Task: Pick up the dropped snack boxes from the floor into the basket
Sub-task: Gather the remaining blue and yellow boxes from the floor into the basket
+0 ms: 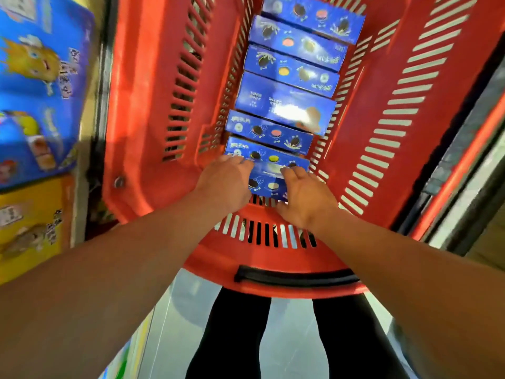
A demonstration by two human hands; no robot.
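Blue snack boxes (284,102) rowed in red basket (142,110); both hands (269,187) gripping nearest box (269,181).

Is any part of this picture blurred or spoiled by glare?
Head view: the shelf packages at left are motion-blurred; white glare washes out the print on the fourth blue box in the red basket; wide-angle distortion bends the basket walls.

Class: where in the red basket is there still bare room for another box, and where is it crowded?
Bare: the slotted floor strip between the nearest box and the basket's near wall. Crowded: the blue boxes fill the floor row wall to wall, with the left hand and right hand at its near end.
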